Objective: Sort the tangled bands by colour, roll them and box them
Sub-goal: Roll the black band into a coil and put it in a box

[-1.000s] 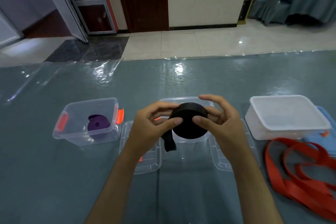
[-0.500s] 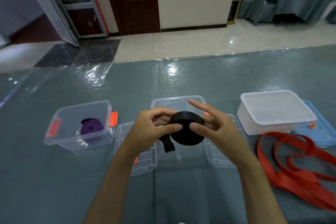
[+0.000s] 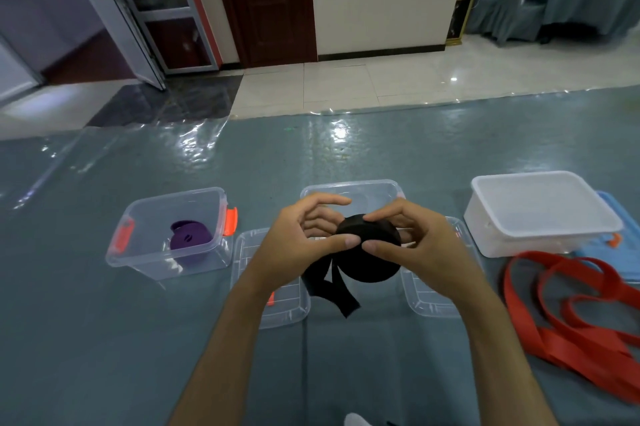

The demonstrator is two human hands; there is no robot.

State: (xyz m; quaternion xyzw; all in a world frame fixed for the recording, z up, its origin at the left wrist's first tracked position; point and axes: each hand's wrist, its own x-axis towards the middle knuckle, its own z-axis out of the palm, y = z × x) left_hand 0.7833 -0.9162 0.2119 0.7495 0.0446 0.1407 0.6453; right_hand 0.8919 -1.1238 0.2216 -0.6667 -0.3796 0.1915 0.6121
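The black band point(image 3: 369, 247), nearly rolled, was pinched between the left hand point(image 3: 298, 245) and right hand point(image 3: 415, 245) above the middle box point(image 3: 349, 192). With a tail hanging loose, the roll could probably spring open if the pinch were slackened.

One head-worn view is given, aimed forward and down. The desk point(image 3: 104, 339) is seen close, the floor beyond.
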